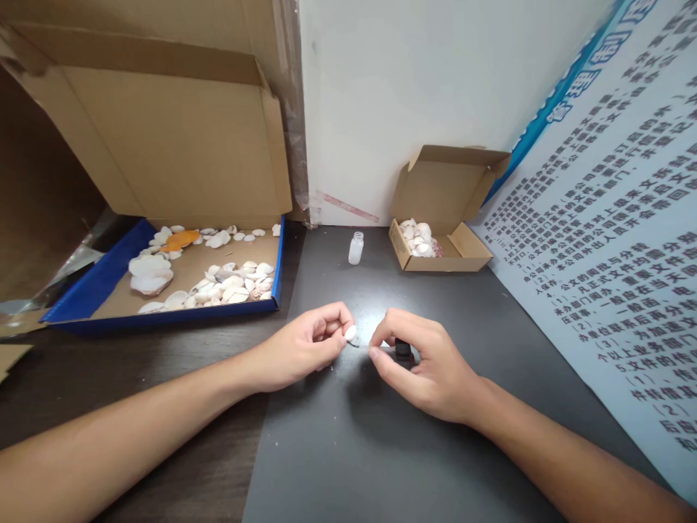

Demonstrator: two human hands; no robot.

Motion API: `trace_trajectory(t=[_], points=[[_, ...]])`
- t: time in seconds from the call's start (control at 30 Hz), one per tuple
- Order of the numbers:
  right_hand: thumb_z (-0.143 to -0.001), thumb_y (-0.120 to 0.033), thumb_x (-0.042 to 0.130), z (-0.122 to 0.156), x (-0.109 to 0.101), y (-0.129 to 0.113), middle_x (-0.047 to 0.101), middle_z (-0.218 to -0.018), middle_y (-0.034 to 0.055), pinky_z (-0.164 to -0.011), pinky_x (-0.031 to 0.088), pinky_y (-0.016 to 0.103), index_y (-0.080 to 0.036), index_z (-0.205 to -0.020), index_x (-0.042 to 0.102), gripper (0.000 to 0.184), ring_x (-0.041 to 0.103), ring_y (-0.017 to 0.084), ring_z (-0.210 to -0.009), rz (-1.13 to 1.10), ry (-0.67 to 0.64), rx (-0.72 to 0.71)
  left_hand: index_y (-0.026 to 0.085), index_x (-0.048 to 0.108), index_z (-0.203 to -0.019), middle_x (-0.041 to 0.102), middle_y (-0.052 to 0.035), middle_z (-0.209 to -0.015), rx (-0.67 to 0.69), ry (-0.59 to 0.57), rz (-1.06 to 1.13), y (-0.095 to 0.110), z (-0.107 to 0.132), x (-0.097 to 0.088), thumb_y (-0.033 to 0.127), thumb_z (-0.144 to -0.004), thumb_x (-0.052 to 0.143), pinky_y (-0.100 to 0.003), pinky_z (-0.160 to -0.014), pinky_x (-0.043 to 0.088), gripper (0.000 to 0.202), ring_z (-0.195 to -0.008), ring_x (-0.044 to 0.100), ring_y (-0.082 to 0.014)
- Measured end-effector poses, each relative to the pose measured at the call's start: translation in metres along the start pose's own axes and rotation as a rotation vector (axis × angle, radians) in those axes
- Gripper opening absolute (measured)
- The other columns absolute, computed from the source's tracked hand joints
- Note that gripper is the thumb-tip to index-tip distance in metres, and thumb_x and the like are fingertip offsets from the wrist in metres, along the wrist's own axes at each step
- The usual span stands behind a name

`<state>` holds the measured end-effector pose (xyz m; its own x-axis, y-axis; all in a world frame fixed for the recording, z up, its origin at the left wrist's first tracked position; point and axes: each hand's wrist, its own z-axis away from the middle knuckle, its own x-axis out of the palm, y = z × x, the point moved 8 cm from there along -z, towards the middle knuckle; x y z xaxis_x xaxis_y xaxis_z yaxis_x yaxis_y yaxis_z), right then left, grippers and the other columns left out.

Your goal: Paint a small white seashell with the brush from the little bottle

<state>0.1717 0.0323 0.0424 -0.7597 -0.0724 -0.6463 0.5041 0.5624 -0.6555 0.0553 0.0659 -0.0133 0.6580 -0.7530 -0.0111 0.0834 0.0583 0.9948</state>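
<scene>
My left hand (310, 345) pinches a small white seashell (351, 333) between thumb and fingertips. In my right hand (422, 359) is a brush cap with a black top (403, 351), and its thin pale stem points left toward the shell. A small dark tip (355, 345) lies just below the shell's edge; whether it touches the shell I cannot tell. Beyond both hands a small bottle (356, 250) of whitish liquid stands upright with its neck uncapped.
At the left, an open blue-edged cardboard box (185, 317) holds many white shells and an orange one (181, 240). A smaller open carton (441, 263) with shells stands at the back right. A dark grey mat (305, 465) covers the table under my hands. A printed poster (615, 254) leans along the right.
</scene>
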Motion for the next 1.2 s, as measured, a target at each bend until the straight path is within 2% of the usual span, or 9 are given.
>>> trace_trajectory(t=[0.27,0.57,0.7,0.9,1.2], points=[[-0.083,-0.01,0.057,-0.004,-0.014,0.005,0.055,-0.067,-0.0032,-0.056,0.035,0.023,-0.019,-0.074,0.056,0.012,0.047,0.01,-0.059,0.1,0.149,0.058,0.02,0.046,-0.087,0.038,0.009,-0.059,-0.062,0.024,-0.017,-0.004,0.0,-0.001,0.043,-0.094,0.053,-0.022,-0.048,0.025,0.025,-0.052,0.031,-0.0077],[-0.085,-0.013,0.057,-0.001,-0.003,-0.003,0.051,-0.067,-0.0037,-0.055,0.036,0.023,-0.019,-0.076,0.056,0.01,0.045,0.01,-0.058,-0.013,0.056,-0.011,0.019,0.046,-0.087,0.041,0.0086,-0.06,-0.045,0.029,0.014,-0.001,-0.002,-0.002,0.046,-0.091,0.056,-0.021,-0.048,0.028,0.028,-0.051,0.036,-0.0071],[-0.085,-0.014,0.057,0.0,-0.006,-0.003,0.051,-0.067,-0.0037,-0.055,0.036,0.024,-0.019,-0.076,0.056,0.01,0.045,0.01,-0.058,-0.009,0.085,-0.023,0.019,0.047,-0.087,0.041,0.0089,-0.059,-0.056,0.031,0.012,-0.002,-0.001,-0.002,0.046,-0.089,0.058,-0.021,-0.048,0.027,0.029,-0.05,0.036,-0.0072],[-0.085,-0.013,0.056,-0.003,-0.014,0.004,0.054,-0.067,-0.0024,-0.055,0.036,0.025,-0.02,-0.075,0.056,0.012,0.047,0.011,-0.059,0.102,0.144,0.058,0.019,0.048,-0.086,0.041,0.0084,-0.058,-0.078,0.036,-0.021,-0.002,0.0,-0.002,0.05,-0.091,0.056,-0.021,-0.049,0.027,0.032,-0.051,0.035,-0.0078],[-0.084,-0.012,0.056,-0.001,-0.016,0.0,0.054,-0.067,-0.0026,-0.055,0.036,0.024,-0.019,-0.074,0.056,0.012,0.047,0.011,-0.059,0.12,0.164,0.049,0.019,0.048,-0.086,0.04,0.0085,-0.059,-0.06,0.046,0.002,0.0,0.0,-0.001,0.051,-0.089,0.058,-0.021,-0.048,0.026,0.033,-0.051,0.034,-0.0076]])
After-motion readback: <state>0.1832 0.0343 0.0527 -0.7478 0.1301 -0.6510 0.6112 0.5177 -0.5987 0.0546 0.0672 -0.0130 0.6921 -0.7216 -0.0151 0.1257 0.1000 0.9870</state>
